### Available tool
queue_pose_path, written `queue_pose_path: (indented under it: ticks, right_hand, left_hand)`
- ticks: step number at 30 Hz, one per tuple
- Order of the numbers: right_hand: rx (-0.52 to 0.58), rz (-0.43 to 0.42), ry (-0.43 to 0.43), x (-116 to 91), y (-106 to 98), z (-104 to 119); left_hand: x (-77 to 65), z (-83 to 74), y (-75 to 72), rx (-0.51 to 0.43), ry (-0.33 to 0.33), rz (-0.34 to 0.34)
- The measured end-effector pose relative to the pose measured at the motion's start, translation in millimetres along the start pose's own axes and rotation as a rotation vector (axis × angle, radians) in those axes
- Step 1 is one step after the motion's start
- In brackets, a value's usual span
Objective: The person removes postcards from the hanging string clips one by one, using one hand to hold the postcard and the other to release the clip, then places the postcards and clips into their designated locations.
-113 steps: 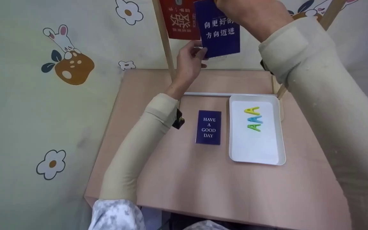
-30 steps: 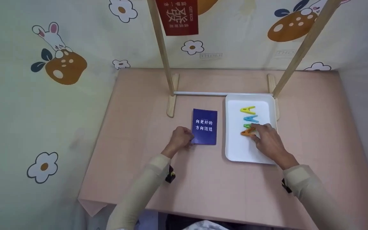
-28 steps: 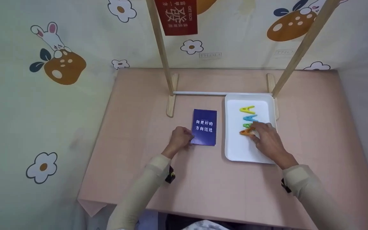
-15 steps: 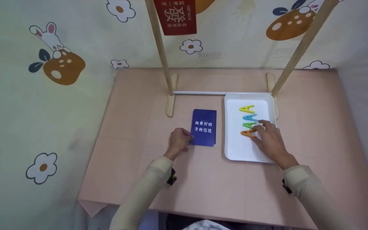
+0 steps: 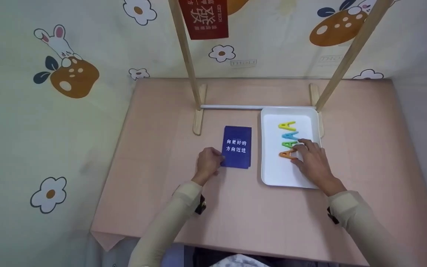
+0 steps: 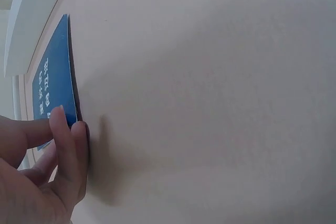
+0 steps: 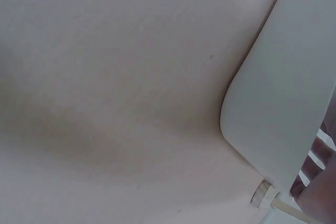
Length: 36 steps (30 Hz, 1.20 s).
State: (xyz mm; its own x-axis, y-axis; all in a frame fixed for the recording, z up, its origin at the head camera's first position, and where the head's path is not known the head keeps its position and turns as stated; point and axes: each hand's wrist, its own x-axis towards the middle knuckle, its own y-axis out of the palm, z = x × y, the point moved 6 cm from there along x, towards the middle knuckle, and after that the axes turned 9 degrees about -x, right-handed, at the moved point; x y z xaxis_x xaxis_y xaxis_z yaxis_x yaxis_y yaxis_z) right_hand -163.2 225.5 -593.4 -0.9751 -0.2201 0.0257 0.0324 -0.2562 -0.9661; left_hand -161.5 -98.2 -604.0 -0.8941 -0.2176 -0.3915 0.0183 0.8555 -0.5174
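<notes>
In the head view my left hand (image 5: 209, 163) pinches the lower left edge of a dark blue card (image 5: 236, 145) with white Chinese lettering. Another dark edge peeks out beneath that card on the table. The left wrist view shows the thumb and fingers at the blue card (image 6: 58, 77), one side slightly raised. My right hand (image 5: 315, 161) reaches into a white tray (image 5: 280, 176), finger and thumb on an orange clothespin (image 5: 287, 154). Green (image 5: 289, 144), blue (image 5: 290, 135) and yellow (image 5: 287, 126) clothespins lie above it in a column. The right wrist view mostly shows the tray's outer wall (image 7: 278, 93).
A wooden frame with two slanting posts (image 5: 185, 55) stands behind the cards and tray, joined low down by a white rod (image 5: 232, 107). A red card (image 5: 206, 20) hangs beside the left post. A pink cloth (image 5: 154, 148) covers the table.
Both hands have come down from the raised blue card, which now lies over the "HAVE A GOOD DAY" card. An orange clothespin has joined the tray's column; lately it has turned slightly.
</notes>
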Motion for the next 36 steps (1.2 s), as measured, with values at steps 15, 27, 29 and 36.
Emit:
queue_pose_path:
  ticks: [15, 27, 29, 36]
  right_hand:
    - [-0.030, 0.054, 0.013, 2, -4, -3]
    - [-0.125, -0.020, -0.161, 15, -35, 13]
    - [-0.152, -0.030, -0.199, 18, -42, 19]
    - [-0.261, -0.180, -0.398, 35, -87, 40]
  left_hand:
    - [2.0, -1.8, -5.2, 0.018, -0.026, 0.063]
    - [11.3, -19.6, -33.9, -0.089, 0.073, 0.069]
    - [11.8, -27.1, -39.0, -0.103, 0.100, 0.066]
    - [17.9, -65.6, -55.7, -0.289, 0.132, 0.090]
